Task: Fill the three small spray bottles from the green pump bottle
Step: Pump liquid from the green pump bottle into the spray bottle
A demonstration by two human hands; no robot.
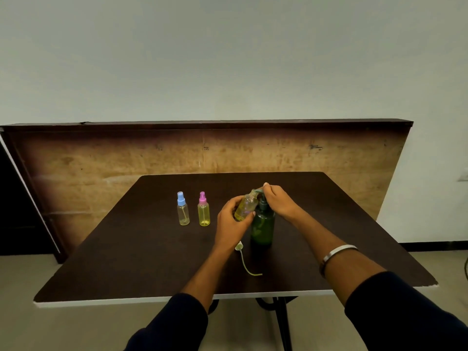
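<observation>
The green pump bottle stands upright near the table's middle. My right hand rests on its pump head, fingers curled over the nozzle. My left hand grips an uncapped small clear bottle holding yellowish liquid, tilted with its mouth under the nozzle. That bottle's white spray cap with its dip tube lies on the table in front of the pump bottle. To the left stand a blue-capped spray bottle and a pink-capped spray bottle, both upright and capped.
The dark brown table has a white front edge. A wooden board leans against the wall behind it. Table legs show below the front edge.
</observation>
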